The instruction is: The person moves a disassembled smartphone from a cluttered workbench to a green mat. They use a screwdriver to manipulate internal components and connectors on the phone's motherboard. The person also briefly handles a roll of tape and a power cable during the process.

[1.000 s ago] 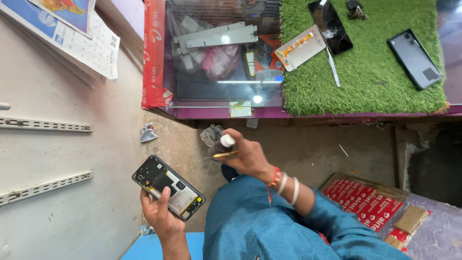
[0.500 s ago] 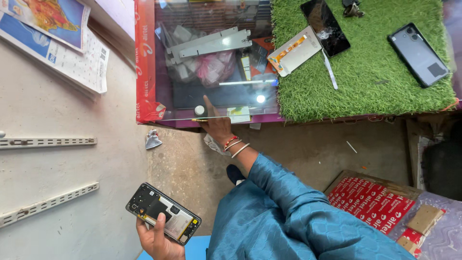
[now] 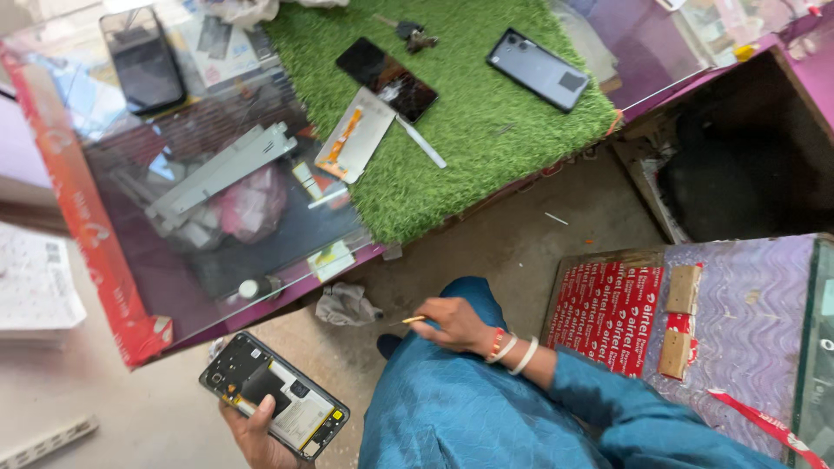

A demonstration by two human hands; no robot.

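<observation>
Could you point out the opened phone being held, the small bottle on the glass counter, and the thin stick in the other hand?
Opened phone (image 3: pixel 276 406), head view: on its exposed inner boards.
Small bottle (image 3: pixel 259 287), head view: on its dark body, lying near the counter's edge.
Thin stick (image 3: pixel 412 320), head view: on its yellowish tip, poking out of the right hand (image 3: pixel 453 324).

An opened black phone (image 3: pixel 274 396), back cover off with its circuit board and pale battery exposed, lies tilted in the left palm, while a thin yellowish tool (image 3: pixel 413 320) pokes leftward from the right fingers.

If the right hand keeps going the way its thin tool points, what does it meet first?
Probably the crumpled grey cloth on the floor, just left of the right hand and its thin tool; depth is unclear.
</observation>
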